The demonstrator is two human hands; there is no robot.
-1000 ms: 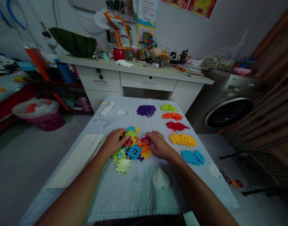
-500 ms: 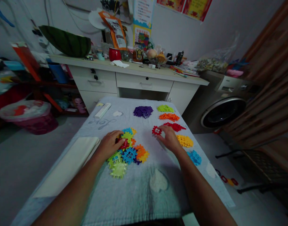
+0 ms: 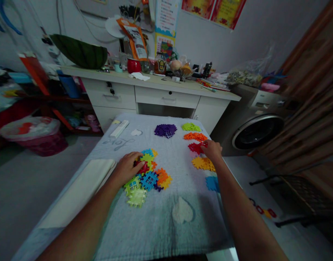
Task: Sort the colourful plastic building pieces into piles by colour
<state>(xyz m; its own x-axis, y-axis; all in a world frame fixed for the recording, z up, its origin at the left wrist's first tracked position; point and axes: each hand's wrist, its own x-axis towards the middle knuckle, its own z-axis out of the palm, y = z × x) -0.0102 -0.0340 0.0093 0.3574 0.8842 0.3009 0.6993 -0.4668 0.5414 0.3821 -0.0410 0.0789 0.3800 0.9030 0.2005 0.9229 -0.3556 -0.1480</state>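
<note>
The left hand (image 3: 127,167) clasps a red piece (image 3: 144,167); dragging by the right hand (image 3: 213,150), grip unclear, could scatter the red pile (image 3: 195,147) beneath it.

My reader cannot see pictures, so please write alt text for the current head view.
A person's right hand touches a red pile of notched pieces, between an orange pile and a yellow pile on a cloth-covered table; the left hand touches a multicoloured heap.
</note>
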